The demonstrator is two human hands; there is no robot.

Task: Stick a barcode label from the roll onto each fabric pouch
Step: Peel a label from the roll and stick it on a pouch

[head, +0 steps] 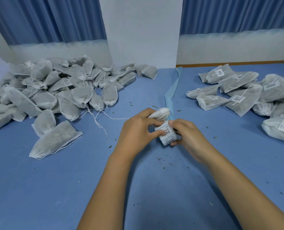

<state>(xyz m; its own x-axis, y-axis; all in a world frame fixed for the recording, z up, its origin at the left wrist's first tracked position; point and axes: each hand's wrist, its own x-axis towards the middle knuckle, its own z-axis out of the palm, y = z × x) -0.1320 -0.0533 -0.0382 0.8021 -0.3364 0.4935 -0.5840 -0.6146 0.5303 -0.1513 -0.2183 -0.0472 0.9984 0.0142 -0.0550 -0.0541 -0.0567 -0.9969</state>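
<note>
A blue table surface (81,180) fills the near and middle of the scene, dotted with small green flecks (164,167) of dried plant matter. At the far edge stand pleated blue curtains (51,19) on the left and right, with a pale grey-white wall panel (143,30) between them and a white band below the curtains. On the far left lies a large heap of unlabelled fabric pouches (43,90), grey-filled with loose white drawstrings trailing over the table. On the far right is a smaller pile of labelled pouches (237,95), each with a white barcode sticker on top. A strip of blue backing paper (172,90) runs from the far middle toward the hands. In the middle, the left hand (136,130) grips a white pouch (160,112) in its curled fingers, thumb pressed on a barcode label. The right hand (187,135) holds the label roll (167,136), fingers wrapped around it, just beside the left hand.
</note>
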